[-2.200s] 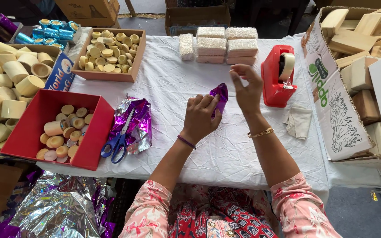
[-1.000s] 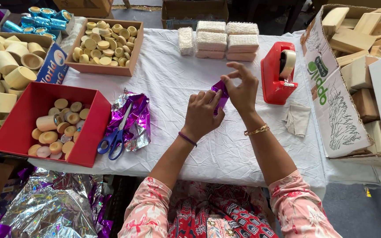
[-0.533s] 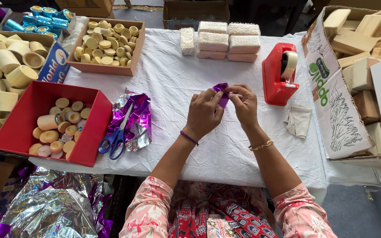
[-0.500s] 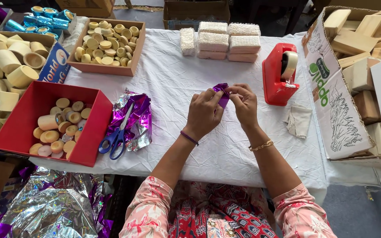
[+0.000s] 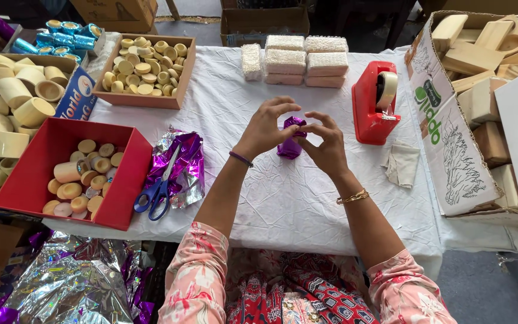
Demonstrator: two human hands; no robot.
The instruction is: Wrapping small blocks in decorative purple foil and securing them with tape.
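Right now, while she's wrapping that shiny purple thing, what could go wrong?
The thin purple foil, pinched between the left hand and right hand, might tear if pulled hard. The blue-handled scissors lie open-bladed on loose foil sheets near her left arm; a careless reach could nick her or drag them off.

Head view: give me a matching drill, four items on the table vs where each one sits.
Things:
1. scissors
2. tape dispenser
3. purple foil bundle
4. red box

Places:
A. between the left hand and right hand
B. right of the hands, near the cardboard box
C. on the loose foil sheet
D. far left, holding round pieces

Pairs: 1-C, 2-B, 3-A, 4-D
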